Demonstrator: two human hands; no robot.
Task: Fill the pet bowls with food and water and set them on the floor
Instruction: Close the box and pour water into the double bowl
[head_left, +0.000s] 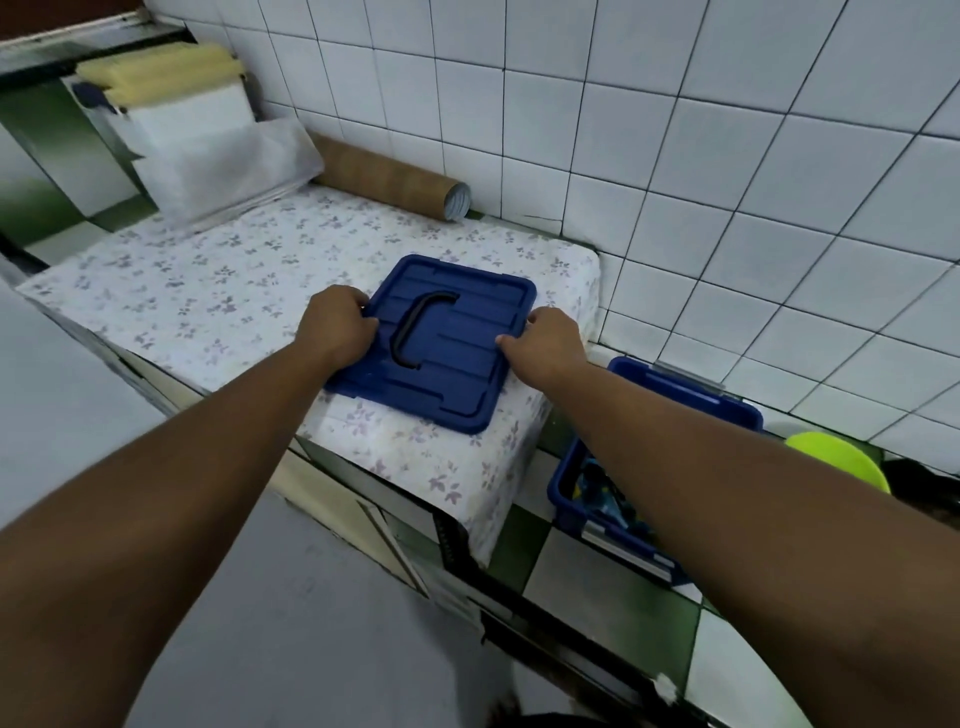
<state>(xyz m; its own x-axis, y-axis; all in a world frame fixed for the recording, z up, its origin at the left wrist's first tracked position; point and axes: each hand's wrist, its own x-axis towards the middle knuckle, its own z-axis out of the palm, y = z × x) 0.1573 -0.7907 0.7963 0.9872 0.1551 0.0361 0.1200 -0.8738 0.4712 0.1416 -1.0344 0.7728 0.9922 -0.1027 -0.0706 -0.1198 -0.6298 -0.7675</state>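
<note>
Of the person, 2 forearms and 2 grips are in view, all of it bare and uncovered from the lower edge of the view to the fingertips. The left forearm (171, 493) and the right forearm (753, 483) look broad and heavy close to the camera and taper to slim wrists, a stretch that the wide lens exaggerates, and their surface is smooth and even. The left grip (335, 327) and the right grip (545, 340) show rounded knuckles and compact fingers, with nails and finer details too small to make out.
</note>
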